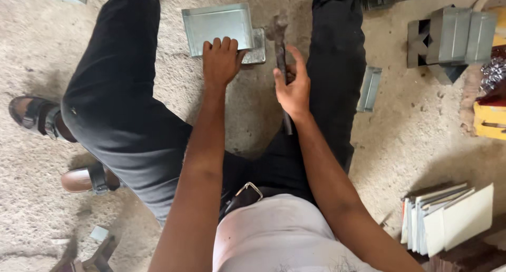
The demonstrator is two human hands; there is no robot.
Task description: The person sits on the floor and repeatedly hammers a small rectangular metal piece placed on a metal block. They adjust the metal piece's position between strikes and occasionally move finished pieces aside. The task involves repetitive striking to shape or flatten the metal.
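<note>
A seated person is viewed from above, legs in black trousers spread over a rough concrete floor point(211, 114). A shallow metal tray point(217, 25) with upturned edges is laid on the floor between the knees, its near right corner resting against a small steel block point(257, 46). The left hand point(221, 61) is pressed flat on the near edge of the tray, fingers extended and close together, nothing being enclosed by them. A rusty hammer point(280, 56) is held by the right hand point(293, 88): the handle is clasped between thumb and curled fingers, the head is directed away from the body and is positioned just beside the block, to its right. Whether the head is touching the block cannot be determined.

A narrow folded metal strip point(369, 88) is seen beside the right leg. Further right, a cluster of folded metal boxes point(453, 36) is stacked, and a pile of flat sheets point(448, 219) is leaned near the lower right edge. Sandals point(31, 116) are worn on the feet at left.
</note>
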